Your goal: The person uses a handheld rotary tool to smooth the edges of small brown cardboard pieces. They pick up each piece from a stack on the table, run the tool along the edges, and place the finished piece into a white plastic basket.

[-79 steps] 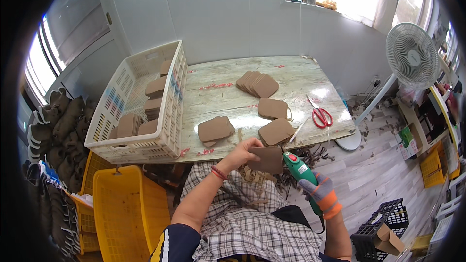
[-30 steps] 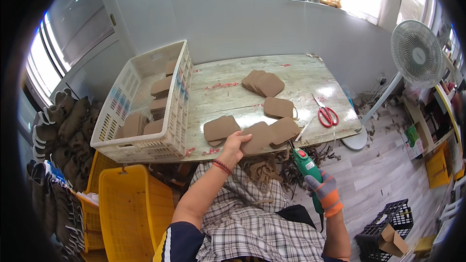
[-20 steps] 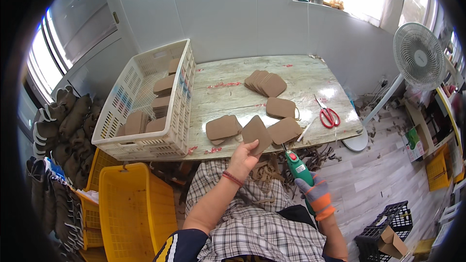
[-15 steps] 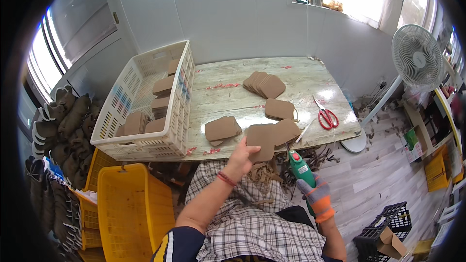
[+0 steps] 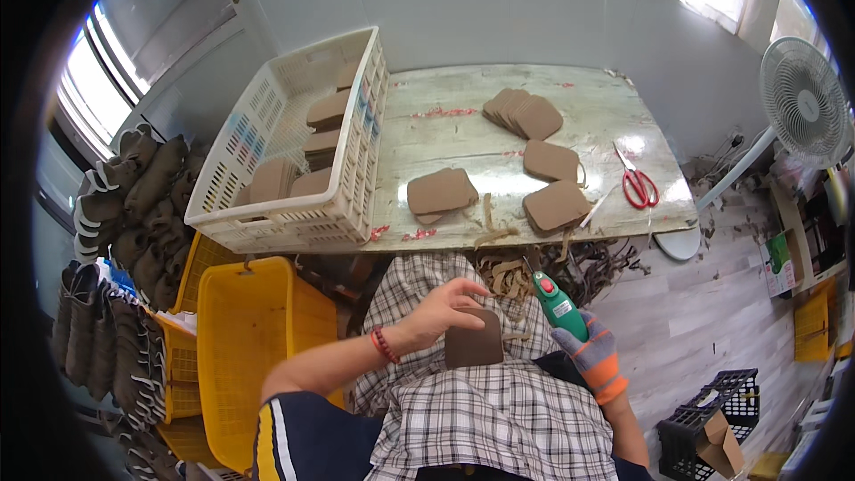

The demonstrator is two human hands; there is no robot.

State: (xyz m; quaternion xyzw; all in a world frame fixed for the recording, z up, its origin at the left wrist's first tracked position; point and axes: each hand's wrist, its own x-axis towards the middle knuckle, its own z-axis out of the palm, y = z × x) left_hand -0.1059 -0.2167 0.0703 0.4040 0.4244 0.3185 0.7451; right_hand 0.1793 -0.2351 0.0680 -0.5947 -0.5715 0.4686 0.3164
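Observation:
My left hand (image 5: 447, 310), bare with a red bead bracelet at the wrist, pinches the top edge of a brown rounded pad (image 5: 476, 344) over my checked apron. The pad hangs upright below the fingers. In my right hand (image 5: 590, 354), which wears a grey and orange glove, is a green handheld electric tool (image 5: 566, 310) with a red button. Its thin tip points up toward the table edge, apart from the pad. On the table lie several stacks of similar pads: a near stack (image 5: 557, 207), a left stack (image 5: 442, 192) and a fanned far stack (image 5: 524, 113).
Red-handled scissors (image 5: 639, 187) lie on the table (image 5: 427, 138) at the right. A white crate (image 5: 294, 221) of pads stands on its left. Below are a yellow bin (image 5: 233, 365) and brown scraps (image 5: 508, 274). A fan (image 5: 802, 98) stands at the right, a black basket (image 5: 712, 419) on the floor.
My left hand has drawn a pad back from the table edge to above my lap. My right hand with the tool has moved little. The view has shifted.

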